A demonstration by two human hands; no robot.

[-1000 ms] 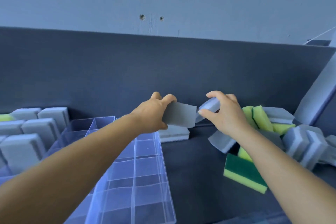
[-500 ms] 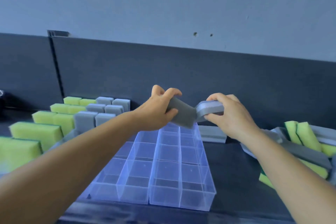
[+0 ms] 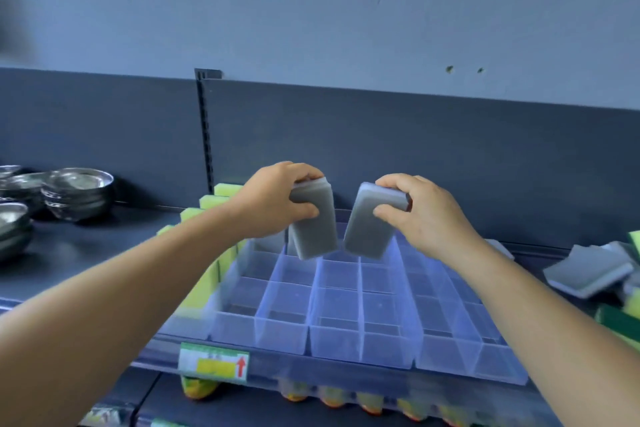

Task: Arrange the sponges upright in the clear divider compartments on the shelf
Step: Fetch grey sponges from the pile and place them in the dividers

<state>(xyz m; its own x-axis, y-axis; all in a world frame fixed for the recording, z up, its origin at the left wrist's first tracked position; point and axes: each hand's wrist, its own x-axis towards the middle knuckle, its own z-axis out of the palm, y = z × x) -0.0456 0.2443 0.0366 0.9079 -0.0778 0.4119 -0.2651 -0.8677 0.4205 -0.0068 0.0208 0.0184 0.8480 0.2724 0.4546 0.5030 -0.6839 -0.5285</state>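
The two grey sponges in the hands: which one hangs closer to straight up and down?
The grey sponge in the left hand; it hangs nearly vertical, while the grey sponge in the right hand leans, its top tipped rightward.

Both hands hold rectangular grey sponges upright over the clear plastic divider tray (image 3: 349, 308) on the dark shelf (image 3: 86, 253): left hand (image 3: 277, 201) gripping one grey sponge (image 3: 313, 232), right hand (image 3: 422, 215) the other grey sponge (image 3: 370, 229).
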